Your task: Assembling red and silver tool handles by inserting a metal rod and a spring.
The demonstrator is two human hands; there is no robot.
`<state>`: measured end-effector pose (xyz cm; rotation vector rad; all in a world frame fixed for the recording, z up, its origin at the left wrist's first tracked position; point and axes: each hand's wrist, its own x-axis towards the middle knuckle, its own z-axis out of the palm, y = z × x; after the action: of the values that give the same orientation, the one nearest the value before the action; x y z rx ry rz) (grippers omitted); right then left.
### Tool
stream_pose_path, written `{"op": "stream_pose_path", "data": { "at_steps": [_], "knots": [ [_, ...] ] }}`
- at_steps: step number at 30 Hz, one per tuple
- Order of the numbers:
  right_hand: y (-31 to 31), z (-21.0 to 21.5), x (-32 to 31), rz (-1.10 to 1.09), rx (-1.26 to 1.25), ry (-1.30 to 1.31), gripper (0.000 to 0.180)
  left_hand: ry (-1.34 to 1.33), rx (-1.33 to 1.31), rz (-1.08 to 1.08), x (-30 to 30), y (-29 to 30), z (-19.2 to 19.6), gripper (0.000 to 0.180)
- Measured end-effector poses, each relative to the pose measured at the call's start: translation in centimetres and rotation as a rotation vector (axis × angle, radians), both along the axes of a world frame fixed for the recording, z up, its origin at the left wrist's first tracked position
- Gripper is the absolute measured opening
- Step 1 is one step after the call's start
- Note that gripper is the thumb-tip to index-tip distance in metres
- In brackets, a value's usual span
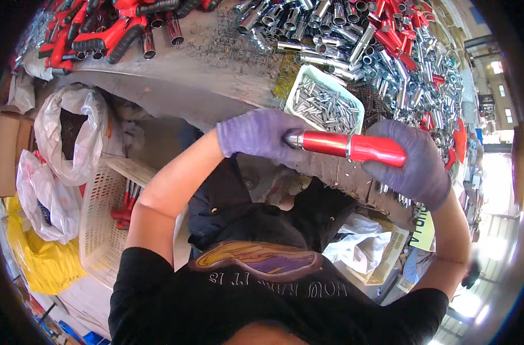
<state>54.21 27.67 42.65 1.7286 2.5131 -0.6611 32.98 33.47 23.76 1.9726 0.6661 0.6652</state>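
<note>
A glossy red tube (325, 143) with a silver ring around its middle spans the space between my two hands, just off the table's near edge. My left hand (259, 135), in a purple knit glove, is closed around its silver left end. Wrapped around the tapered red right end is my right hand (417, 161), gloved the same way. The glove fingers hide parts of both ends. Right behind the tube stands a pale green tray (358, 109) filled with small silver pins (325, 106).
Chrome tubes (331, 40) and red parts (394, 40) are heaped at the far right. Red-and-black handled tools (109, 37) lie far left, beside scattered wire rings (216, 46). Below left are white sacks (72, 132) and a plastic crate (98, 230); another crate (388, 256) stands lower right.
</note>
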Motion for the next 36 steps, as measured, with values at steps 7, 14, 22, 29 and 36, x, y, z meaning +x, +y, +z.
{"op": "stream_pose_path", "data": {
  "at_steps": [7,14,22,29,36],
  "knots": [
    [-3.6,-5.7,5.1,-0.646,-0.263,0.534,0.038,0.41,0.601,0.201,3.2,-4.6,-1.9,0.029],
    [-6.7,-3.5,6.3,0.426,0.361,-0.096,0.034,0.073,0.564,-0.001,3.1,-3.8,0.7,0.039],
    [-11.3,-10.4,9.4,-0.903,-0.841,1.192,0.051,0.282,0.925,0.05,5.7,-3.4,-0.1,0.041],
    [-11.3,-9.2,11.2,-0.447,0.144,0.374,0.044,0.412,0.613,0.084,6.8,-3.4,-0.5,0.031],
    [-9.4,-8.3,11.8,-0.25,0.278,0.209,0.039,0.323,0.558,-0.134,7.9,-3.7,-1.0,0.028]
  ]
}}
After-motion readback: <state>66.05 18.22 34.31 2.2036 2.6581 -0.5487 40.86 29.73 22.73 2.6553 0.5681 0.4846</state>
